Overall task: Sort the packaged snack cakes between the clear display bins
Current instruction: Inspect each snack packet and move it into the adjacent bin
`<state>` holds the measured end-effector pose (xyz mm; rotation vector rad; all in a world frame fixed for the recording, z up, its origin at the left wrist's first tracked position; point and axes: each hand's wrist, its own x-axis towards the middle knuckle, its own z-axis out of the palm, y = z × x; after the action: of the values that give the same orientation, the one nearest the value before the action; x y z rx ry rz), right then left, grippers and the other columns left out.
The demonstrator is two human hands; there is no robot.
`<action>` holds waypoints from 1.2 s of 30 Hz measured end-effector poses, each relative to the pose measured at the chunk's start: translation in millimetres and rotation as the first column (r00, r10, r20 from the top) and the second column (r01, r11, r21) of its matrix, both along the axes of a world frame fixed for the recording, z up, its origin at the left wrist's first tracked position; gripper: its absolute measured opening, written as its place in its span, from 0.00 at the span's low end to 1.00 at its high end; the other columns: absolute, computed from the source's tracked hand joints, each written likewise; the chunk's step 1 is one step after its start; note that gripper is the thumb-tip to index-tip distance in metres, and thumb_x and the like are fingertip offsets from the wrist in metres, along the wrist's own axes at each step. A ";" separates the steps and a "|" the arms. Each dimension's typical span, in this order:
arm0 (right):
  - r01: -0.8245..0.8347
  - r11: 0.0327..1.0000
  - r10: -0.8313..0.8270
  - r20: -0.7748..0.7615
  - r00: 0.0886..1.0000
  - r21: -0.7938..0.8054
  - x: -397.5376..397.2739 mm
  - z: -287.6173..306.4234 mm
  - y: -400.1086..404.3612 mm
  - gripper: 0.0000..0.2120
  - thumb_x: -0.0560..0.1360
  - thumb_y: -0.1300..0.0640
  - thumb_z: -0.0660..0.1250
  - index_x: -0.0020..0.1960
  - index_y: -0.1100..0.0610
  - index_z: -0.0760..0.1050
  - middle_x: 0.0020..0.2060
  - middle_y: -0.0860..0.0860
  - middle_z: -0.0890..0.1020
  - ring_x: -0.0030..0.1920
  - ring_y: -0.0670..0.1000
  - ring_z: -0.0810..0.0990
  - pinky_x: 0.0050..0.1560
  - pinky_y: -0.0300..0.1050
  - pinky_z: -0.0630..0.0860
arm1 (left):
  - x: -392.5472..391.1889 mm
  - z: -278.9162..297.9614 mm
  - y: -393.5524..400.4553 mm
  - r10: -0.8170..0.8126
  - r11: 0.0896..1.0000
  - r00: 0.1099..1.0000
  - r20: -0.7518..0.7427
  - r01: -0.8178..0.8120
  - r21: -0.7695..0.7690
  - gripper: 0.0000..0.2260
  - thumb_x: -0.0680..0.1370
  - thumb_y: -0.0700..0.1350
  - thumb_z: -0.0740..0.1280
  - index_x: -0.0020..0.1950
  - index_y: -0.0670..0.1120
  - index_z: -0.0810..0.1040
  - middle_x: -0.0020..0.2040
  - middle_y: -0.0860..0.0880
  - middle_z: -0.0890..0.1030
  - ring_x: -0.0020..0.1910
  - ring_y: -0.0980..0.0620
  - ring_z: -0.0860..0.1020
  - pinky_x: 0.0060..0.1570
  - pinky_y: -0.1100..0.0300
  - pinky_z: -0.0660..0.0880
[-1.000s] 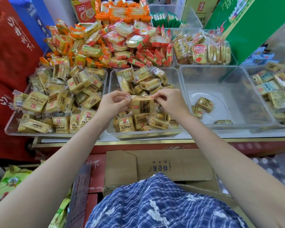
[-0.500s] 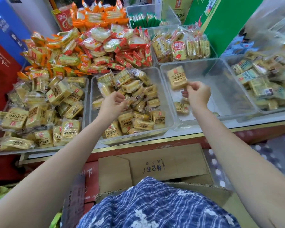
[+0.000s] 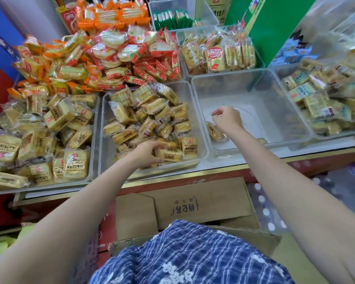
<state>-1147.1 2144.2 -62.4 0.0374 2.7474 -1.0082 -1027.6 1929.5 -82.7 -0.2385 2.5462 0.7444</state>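
Note:
Yellow snack cakes in clear wrappers fill the middle clear bin. My left hand is low at that bin's front, thumb and fingers curled round one snack cake. To its right stands a nearly empty clear bin. My right hand hovers inside it with loosely curled fingers and holds nothing. A few snack cakes lie on the floor of this bin just below that hand, partly hidden by the wrist.
A heaped bin of larger yellow packs stands at the left, and another bin of yellow packs at the far right. Orange and red packs pile up behind. A green carton stands at the back right. A cardboard box sits below the counter edge.
My right hand carried a snack cake from the middle bin over to the nearly empty bin, let it go and dropped lower. My left hand moved to the middle bin's front.

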 end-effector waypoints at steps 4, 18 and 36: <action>-0.334 0.940 0.338 -0.062 0.939 0.077 10.5 5.1 -26.8 0.13 0.78 0.64 0.58 0.57 0.60 0.79 0.55 0.55 0.80 0.52 0.54 0.76 0.49 0.40 0.68 | -0.1 -7.7 0.0 0.151 0.982 0.988 -0.013 -0.148 0.117 0.16 0.73 0.42 0.73 0.59 0.46 0.76 0.56 0.47 0.78 0.53 0.49 0.76 0.52 0.58 0.74; -0.743 0.286 0.790 0.290 0.540 0.605 17.1 -25.9 -70.7 0.22 0.71 0.53 0.72 0.63 0.56 0.72 0.59 0.54 0.74 0.59 0.55 0.74 0.61 0.50 0.69 | 33.0 6.1 -50.9 0.581 0.667 0.812 0.053 -0.513 0.540 0.05 0.75 0.35 0.68 0.41 0.41 0.75 0.45 0.45 0.80 0.44 0.51 0.80 0.43 0.61 0.80; 0.058 0.599 0.406 0.365 0.838 -0.799 55.2 34.0 -69.8 0.10 0.77 0.63 0.65 0.56 0.54 0.70 0.46 0.52 0.81 0.38 0.49 0.81 0.37 0.44 0.80 | 25.0 40.5 -30.0 0.523 0.160 0.791 0.317 -0.457 0.875 0.08 0.78 0.35 0.64 0.39 0.43 0.71 0.50 0.42 0.81 0.52 0.44 0.82 0.52 0.51 0.80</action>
<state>-1091.9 2074.3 -28.4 -0.1024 1.5837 -1.7490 -1002.6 1899.5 -42.2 -0.6570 1.5630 2.3685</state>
